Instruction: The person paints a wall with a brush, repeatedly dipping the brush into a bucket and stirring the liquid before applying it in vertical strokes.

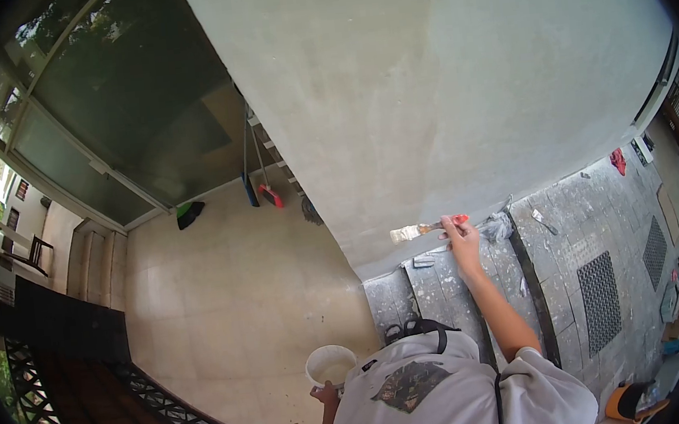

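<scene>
I had open air between the right hand (464, 245) and the bucket (321, 358) at the left hand (325, 392); ahead of the right hand, the wall (362, 112) barred me, and crumpled plastic (498, 228) lay to its right.

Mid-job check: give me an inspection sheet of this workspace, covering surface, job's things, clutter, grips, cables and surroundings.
Surface: pale wall, patchy in tone; grey floor beside it, white-spattered.
Job's things: paintbrush, whitish bristles, wall contact unclear; white bucket, pale contents.
Clutter: crumpled plastic and red item by the wall's base.
Grips: right hand holds the paintbrush; left hand holds the bucket.
Cables: dark cord or strap over the shirt.
Surroundings: red-headed broom, glass panels.
</scene>
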The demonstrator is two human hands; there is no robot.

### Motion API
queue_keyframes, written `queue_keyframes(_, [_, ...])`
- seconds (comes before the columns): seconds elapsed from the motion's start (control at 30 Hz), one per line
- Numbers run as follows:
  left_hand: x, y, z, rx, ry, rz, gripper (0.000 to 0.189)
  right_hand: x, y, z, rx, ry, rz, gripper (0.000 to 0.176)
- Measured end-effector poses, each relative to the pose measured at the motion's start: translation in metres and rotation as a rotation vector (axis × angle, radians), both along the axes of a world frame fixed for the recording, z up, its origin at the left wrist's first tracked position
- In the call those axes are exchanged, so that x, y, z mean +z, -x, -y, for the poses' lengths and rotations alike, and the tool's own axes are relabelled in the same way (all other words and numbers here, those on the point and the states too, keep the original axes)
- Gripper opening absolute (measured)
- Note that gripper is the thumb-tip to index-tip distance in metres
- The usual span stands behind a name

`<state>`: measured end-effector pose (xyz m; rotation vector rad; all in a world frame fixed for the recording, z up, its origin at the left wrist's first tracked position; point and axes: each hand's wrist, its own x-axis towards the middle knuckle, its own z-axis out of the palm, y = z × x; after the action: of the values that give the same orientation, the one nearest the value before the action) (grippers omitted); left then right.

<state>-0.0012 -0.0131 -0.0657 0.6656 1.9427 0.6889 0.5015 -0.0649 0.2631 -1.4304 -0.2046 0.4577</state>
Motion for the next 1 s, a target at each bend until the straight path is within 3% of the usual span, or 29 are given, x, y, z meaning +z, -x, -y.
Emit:
queue_keyframes(0.1, [0.022,-0.012,-0.004,-0.054,-0.008,-0.020,0.063,-0.055,0.006,0.035,-0.194,-0.226,-0.486,0.018])
queue_keyframes(0.2, [0.017,-0.014,-0.017,-0.192,-0.071,-0.046,0.066,-0.085,0.021,0.066,-0.236,-0.280,-0.718,0.017])
queue_keyframes(0.37, [0.000,-0.034,-0.049,-0.235,-0.158,0.146,0.067,-0.094,0.036,0.078,-0.209,-0.336,-0.819,0.019])
queue_keyframes(0.47, [0.023,-0.060,-0.066,-0.302,-0.127,0.192,0.067,-0.097,0.034,0.074,-0.158,-0.347,-0.852,0.020])
queue_keyframes(0.63, [0.051,-0.103,-0.091,-0.401,-0.079,0.274,0.067,-0.062,0.037,0.060,-0.084,-0.095,-0.497,0.030])
queue_keyframes(0.67, [0.083,-0.116,-0.090,-0.420,-0.054,0.293,0.067,-0.053,0.037,0.056,-0.073,-0.022,-0.406,0.031])
queue_keyframes(0.83, [0.164,-0.158,-0.098,-0.549,-0.062,0.347,0.069,0.000,0.040,0.049,0.318,0.180,-0.036,0.027])
queue_keyframes(0.93, [0.209,-0.180,-0.094,-0.650,-0.122,0.419,0.070,0.023,0.062,0.039,0.537,0.190,0.522,0.026])
queue_keyframes(1.0, [0.231,-0.199,-0.092,-0.665,-0.180,0.495,0.073,0.029,0.073,0.026,0.644,0.330,0.651,0.026])
